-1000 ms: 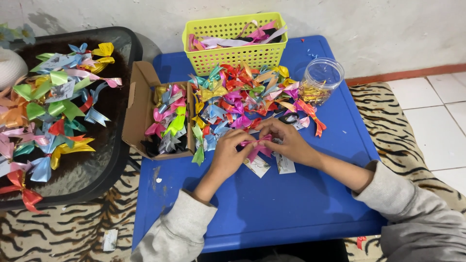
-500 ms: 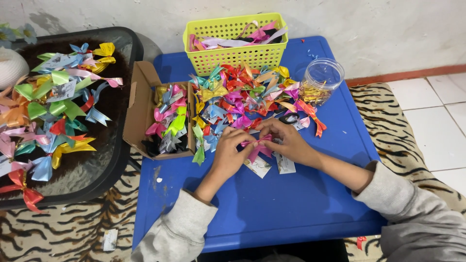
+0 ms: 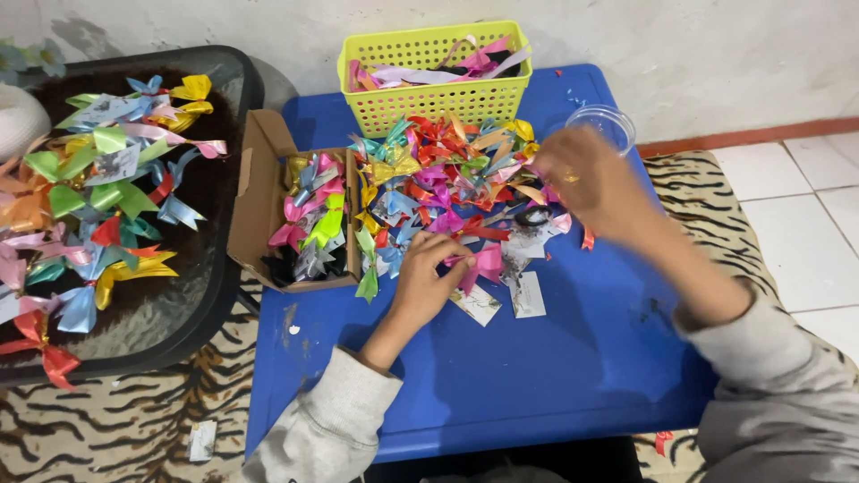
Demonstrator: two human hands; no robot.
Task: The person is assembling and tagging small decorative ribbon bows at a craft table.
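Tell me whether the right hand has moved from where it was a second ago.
Yes. The right hand has left the pink bow, which the left hand holds, and gone up toward the clear cup by the yellow basket.

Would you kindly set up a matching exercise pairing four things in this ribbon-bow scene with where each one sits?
Things:
1. yellow basket
2. cardboard box
3. clear plastic cup
4. pink bow

Places:
A. at the left hand's fingertips
B. far edge of the blue table, by the wall
C. beside the blurred right hand
D. left edge of the table, holding bows

Pairs: 1-B, 2-D, 3-C, 4-A
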